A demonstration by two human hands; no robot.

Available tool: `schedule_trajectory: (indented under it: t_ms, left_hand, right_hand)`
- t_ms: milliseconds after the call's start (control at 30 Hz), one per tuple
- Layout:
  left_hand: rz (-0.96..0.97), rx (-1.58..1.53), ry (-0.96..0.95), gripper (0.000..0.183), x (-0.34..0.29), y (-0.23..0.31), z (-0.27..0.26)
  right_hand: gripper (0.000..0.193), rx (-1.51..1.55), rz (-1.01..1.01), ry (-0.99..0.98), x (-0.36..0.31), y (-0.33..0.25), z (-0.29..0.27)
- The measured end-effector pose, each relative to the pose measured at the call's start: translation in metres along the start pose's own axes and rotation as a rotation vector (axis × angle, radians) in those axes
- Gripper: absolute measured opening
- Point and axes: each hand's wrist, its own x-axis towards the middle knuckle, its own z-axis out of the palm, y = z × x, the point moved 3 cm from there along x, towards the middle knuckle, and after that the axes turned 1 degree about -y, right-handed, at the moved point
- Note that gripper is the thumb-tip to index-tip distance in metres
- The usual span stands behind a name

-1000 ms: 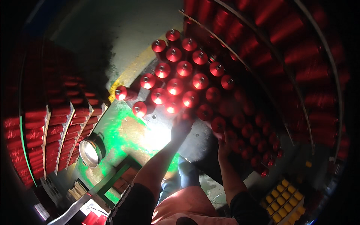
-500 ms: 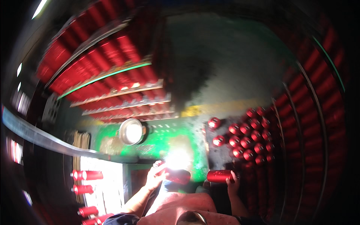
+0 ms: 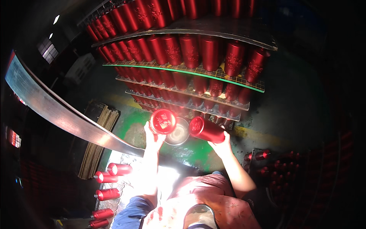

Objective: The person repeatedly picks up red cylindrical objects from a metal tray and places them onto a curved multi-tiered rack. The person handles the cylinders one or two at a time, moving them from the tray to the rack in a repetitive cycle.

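My left hand [image 3: 153,140] is closed round a shiny red metal bottle [image 3: 163,121], whose round base faces up at me. To its right, my right hand [image 3: 222,147] grips another red bottle [image 3: 208,130] by one end, and this one lies tilted with its flat base toward the left. The two bottles are apart, held up in front of a shelf rack. Behind and between them a round metal pot [image 3: 177,133] shows in part on the green floor.
Boards [image 3: 183,68] stacked as shelves carry rows of upright red bottles ahead. Several more red bottles [image 3: 108,194] lie on a bright surface at lower left. A curved metal band [image 3: 65,118] crosses the left, near bundled wooden strips [image 3: 97,143]. At right stand grouped red bottles [image 3: 282,168].
My view has swung right-to-left toward the shelf rack, which now fills the upper middle. Both hands, each with a red bottle, have come up and forward, closer together.
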Motion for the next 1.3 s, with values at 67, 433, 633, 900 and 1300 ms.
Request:
schedule_trajectory:
  t_ms: [67,433,633,900,1300]
  left_hand:
    - [-0.236,-0.204,-0.004,0.063,0.051,-0.012,-0.026]
    - [-0.144,-0.467,0.015,0.080,0.158,0.027,-0.031]
    - [-0.069,-0.538,0.062,0.077,0.179,0.036,-0.031]
    - [-0.065,-0.566,0.030,0.079,0.199,0.048,-0.045]
    - [-0.107,-0.539,-0.023,0.084,0.193,0.041,-0.040]
  right_hand:
    - [0.053,0.099,0.123,-0.068,0.060,0.028,0.020]
    - [0.079,0.228,0.611,-0.351,0.249,0.116,0.150]
    - [0.089,0.259,0.753,-0.326,0.280,0.135,0.184]
    - [0.077,0.289,0.785,-0.401,0.283,0.136,0.216]
    - [0.081,0.427,0.781,-0.444,0.263,0.125,0.205]
